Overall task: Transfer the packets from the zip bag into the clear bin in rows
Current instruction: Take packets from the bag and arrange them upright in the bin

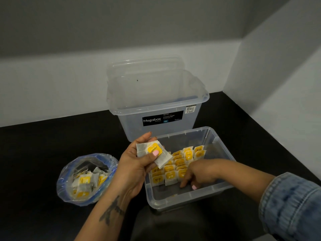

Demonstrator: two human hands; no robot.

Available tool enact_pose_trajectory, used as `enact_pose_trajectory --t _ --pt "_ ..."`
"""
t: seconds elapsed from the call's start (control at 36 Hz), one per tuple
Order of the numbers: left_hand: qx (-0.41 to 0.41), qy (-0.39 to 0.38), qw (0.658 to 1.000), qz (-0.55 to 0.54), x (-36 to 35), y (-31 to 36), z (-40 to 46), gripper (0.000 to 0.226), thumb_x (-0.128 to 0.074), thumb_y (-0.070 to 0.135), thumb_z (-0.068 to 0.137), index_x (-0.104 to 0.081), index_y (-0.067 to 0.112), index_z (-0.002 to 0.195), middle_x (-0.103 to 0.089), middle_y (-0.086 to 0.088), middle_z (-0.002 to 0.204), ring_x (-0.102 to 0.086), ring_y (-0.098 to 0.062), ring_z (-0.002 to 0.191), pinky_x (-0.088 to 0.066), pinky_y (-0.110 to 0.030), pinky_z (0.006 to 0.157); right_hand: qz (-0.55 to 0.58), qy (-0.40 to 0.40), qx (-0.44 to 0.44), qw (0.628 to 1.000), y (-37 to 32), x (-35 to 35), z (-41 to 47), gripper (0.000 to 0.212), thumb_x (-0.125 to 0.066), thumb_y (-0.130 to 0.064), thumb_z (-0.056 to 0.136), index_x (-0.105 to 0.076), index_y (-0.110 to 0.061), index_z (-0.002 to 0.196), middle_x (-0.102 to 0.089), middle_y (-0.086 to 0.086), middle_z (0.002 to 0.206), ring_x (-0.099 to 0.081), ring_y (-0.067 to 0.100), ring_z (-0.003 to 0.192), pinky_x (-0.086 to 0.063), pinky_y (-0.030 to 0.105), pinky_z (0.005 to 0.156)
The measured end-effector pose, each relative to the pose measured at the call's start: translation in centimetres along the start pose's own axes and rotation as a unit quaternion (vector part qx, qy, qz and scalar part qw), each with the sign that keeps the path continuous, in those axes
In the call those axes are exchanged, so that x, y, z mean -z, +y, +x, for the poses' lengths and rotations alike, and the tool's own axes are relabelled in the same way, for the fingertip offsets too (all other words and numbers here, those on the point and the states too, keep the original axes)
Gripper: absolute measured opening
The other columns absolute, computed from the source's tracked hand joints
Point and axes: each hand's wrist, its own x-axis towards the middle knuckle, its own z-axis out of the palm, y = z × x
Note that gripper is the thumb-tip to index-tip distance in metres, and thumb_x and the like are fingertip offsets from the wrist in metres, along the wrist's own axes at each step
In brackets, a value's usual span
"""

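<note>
Head view: white packets [172, 173], yellow labels, rowed in clear bin [187, 197].

L hand [139, 164] raised, fingers curled; R hand [196, 176] lowered, knuckles up.

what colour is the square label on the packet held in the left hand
Yellow with dark lettering, on the small white paper packet pinched in the left hand; seen in the head view.

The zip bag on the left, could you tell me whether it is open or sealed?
Open: the zip bag's mouth gapes upward, showing packets still inside.
</note>
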Motion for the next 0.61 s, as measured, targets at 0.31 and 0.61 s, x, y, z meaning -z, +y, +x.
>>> enact_pose_trajectory --t 0.31,0.61 --pt "-0.018 0.016 1.0 0.001 -1.0 -0.6 0.7 0.042 -0.058 -0.011 0.079 -0.062 0.021 0.105 -0.067 -0.002 0.105 -0.066 -0.018 0.092 -0.058 -0.023 0.061 0.177 0.041 0.033 0.983 0.0 3.1 -3.2 0.021 -0.069 -0.025 0.084 -0.067 -0.024 0.105 -0.065 -0.013 0.096 -0.061 0.012 0.104 -0.047 0.032 0.096" --pt "-0.065 0.011 0.998 0.002 -2.5 -1.3 0.7 0.035 -0.066 0.004 0.072 -0.061 0.02 0.103 -0.069 0.0 0.095 -0.069 -0.013 0.083 -0.054 -0.02 0.057 0.577 0.138 0.06 0.803 -2.7 3.0 -4.1 0.013 -0.068 -0.022 0.085 -0.063 -0.012 0.092 -0.07 0.003 0.08 -0.062 0.011 0.057 -0.053 0.023 0.054"
